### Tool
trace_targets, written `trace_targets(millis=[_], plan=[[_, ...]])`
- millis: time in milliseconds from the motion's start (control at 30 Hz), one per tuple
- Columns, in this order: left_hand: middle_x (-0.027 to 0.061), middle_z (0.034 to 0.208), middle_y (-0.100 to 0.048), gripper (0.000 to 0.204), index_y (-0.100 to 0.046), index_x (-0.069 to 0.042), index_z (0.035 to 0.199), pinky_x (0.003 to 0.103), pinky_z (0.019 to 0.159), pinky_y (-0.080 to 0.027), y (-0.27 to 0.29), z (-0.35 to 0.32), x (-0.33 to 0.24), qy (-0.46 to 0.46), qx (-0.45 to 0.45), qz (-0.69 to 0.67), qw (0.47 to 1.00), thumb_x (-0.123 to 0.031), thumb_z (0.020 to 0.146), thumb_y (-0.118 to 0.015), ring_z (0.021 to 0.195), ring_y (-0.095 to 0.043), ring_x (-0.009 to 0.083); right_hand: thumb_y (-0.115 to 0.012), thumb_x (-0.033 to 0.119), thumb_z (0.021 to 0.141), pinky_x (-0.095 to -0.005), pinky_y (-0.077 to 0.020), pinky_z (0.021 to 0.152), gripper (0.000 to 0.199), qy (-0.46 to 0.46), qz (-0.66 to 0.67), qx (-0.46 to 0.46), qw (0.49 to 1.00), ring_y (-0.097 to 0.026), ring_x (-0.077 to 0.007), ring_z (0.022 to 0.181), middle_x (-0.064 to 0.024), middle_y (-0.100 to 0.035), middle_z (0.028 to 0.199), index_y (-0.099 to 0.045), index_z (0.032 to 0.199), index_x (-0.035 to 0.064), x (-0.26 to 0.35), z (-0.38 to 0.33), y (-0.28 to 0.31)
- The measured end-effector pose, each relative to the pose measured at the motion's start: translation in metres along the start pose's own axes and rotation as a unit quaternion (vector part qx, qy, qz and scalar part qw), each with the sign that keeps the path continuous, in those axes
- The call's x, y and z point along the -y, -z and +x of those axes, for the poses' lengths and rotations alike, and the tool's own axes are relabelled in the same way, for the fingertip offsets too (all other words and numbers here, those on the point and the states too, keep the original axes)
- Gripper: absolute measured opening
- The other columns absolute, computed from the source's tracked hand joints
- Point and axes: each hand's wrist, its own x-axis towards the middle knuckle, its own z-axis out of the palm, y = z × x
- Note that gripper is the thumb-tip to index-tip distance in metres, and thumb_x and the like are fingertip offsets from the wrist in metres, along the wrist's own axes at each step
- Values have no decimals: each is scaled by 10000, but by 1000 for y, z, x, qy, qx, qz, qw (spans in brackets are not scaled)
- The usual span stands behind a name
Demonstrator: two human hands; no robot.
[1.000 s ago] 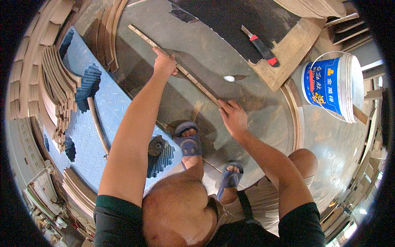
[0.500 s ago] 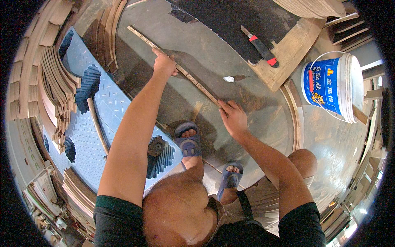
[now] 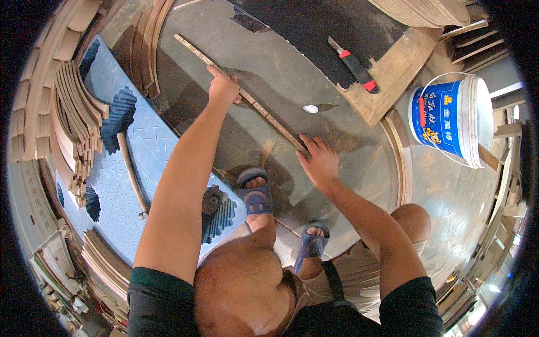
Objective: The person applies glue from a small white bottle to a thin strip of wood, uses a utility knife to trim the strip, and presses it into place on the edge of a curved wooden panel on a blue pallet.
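Note:
A long, thin wooden strip (image 3: 264,114) runs slantwise between my hands, from the upper left toward the lower right, over the grey floor. My left hand (image 3: 224,89) is closed around its upper half, with the index finger laid along it. At the lower end, the thumb and fingers of my right hand (image 3: 319,160) hold the strip, the other fingers partly spread. Speckled, pale patches show along the strip's edge. A red-and-black utility knife (image 3: 357,70) with its blade out lies beyond my right hand, on a black-coated board (image 3: 325,28).
On the right stands a blue-and-white bucket (image 3: 443,118) with a wire handle. A blue textured mat (image 3: 154,135) at left carries a hammer (image 3: 132,174) and stacked curved wooden pieces (image 3: 84,123). A small white object (image 3: 310,109) lies on the floor. My sandalled feet are below the strip.
The strip looks slightly turned about its length, showing more of a brown face. My right hand's fingers have shifted and spread at its end. My left hand has hardly moved.

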Motion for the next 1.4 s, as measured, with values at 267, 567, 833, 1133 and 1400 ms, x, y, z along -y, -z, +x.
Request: trace_targets(millis=[267,567,833,1133,1400], plan=[[166,846,-813,1070,213,101,1700,376,754,-666,1,-9,-6,-6,-2,8,1000,-254,1131,-621,648,-798,268,-752,360,1014,-531,-627,969,534,17,4,4,1000,-727,-413,1157,-151,-707,1369,-661,1516,203,-4,-7,-5],[156,817,-809,1069,224,98,1698,382,757,-669,0,1,6,-18,-2,2,1000,-255,1135,-614,654,-797,266,-721,257,1037,-525,-629,971,477,37,34,-4,999,-710,-414,1172,-157,-704,1353,-680,1510,205,-2,-6,-11],[179,872,-812,1077,223,56,1716,374,685,-672,6,-14,-10,-3,-7,0,1000,-233,1129,-632,643,-788,255,-716,266,1045,-514,-629,988,467,36,32,2,999,-711,-414,1177,-155,-710,1342,-693,1508,205,-1,-4,-10],[189,912,-805,1068,220,49,1718,388,649,-662,5,-17,-11,1,1,-5,1000,-211,1129,-631,630,-778,265,-728,346,1044,-532,-620,990,502,3,36,-5,999,-729,-436,1187,-188,-709,1388,-661,1509,172,3,-1,-3],[218,943,-800,1058,201,49,1722,403,682,-666,-3,-8,1,-6,-13,-45,999,-219,1127,-631,628,-777,280,-733,277,1034,-568,-508,1140,635,-72,170,-82,979,-612,-486,1368,-228,-644,1423,-479,1589,100,-32,40,17]])
